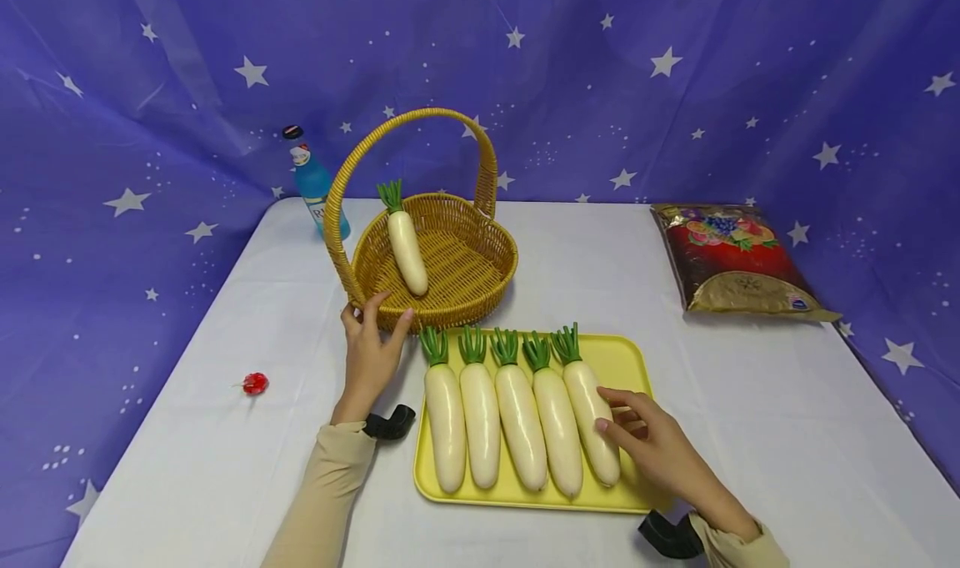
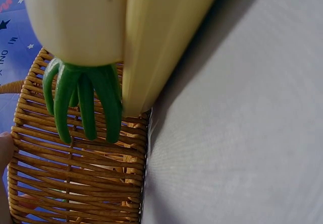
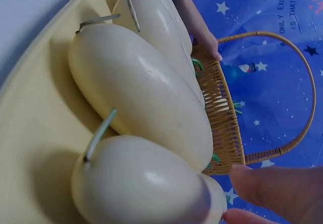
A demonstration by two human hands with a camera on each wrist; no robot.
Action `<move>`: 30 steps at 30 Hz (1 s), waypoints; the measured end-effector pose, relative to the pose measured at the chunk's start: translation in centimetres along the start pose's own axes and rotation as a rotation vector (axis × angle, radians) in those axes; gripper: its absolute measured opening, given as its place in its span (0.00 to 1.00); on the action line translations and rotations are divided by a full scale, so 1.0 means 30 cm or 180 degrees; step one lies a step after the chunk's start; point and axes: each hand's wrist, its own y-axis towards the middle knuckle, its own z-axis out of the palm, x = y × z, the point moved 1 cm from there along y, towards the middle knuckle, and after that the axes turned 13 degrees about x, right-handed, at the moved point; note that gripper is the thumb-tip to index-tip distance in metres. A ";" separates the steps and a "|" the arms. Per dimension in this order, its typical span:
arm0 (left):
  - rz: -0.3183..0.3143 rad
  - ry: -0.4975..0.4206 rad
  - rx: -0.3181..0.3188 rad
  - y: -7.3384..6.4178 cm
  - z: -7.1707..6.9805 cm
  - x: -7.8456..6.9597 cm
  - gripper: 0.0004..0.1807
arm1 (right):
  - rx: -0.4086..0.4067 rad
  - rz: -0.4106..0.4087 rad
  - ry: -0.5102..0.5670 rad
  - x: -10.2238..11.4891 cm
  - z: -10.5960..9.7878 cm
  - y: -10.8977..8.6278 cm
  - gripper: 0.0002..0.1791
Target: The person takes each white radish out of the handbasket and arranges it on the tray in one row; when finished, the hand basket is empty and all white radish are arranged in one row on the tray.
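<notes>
A white radish (image 1: 407, 251) with green stalks leans inside the brown wicker basket (image 1: 480, 301). Several more white radishes lie side by side on the yellow tray (image 1: 630, 359), stalks towards the basket. My left hand (image 1: 370, 359) rests its spread fingers on the basket's front left rim; the left wrist view catches only part of a finger (image 2: 5, 151) beside that rim. At the tray's right side, my right hand (image 1: 652, 439) has its thumb and index finger partly extended over the rightmost radish (image 1: 592, 409). I cannot tell whether they press on it.
A blue bottle (image 1: 313, 184) stands behind the basket's left side. On the white-covered table (image 1: 225, 468), a red wrapped lollipop (image 1: 255, 384) lies at the left. A red and gold bag (image 1: 738, 259) lies at the back right, before the purple star curtain (image 1: 570, 84).
</notes>
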 end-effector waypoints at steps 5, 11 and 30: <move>-0.0004 0.0004 0.0005 -0.002 0.000 0.002 0.31 | -0.0157 -0.0028 -0.0078 0.019 -0.013 0.020 0.17; 0.0024 -0.0008 -0.0012 0.001 -0.003 0.000 0.31 | -0.0235 -0.0062 -0.0163 0.021 -0.029 0.049 0.13; 0.0023 -0.0002 -0.0041 0.008 0.000 -0.001 0.30 | -0.0447 -0.0519 0.0756 0.176 0.004 0.204 0.19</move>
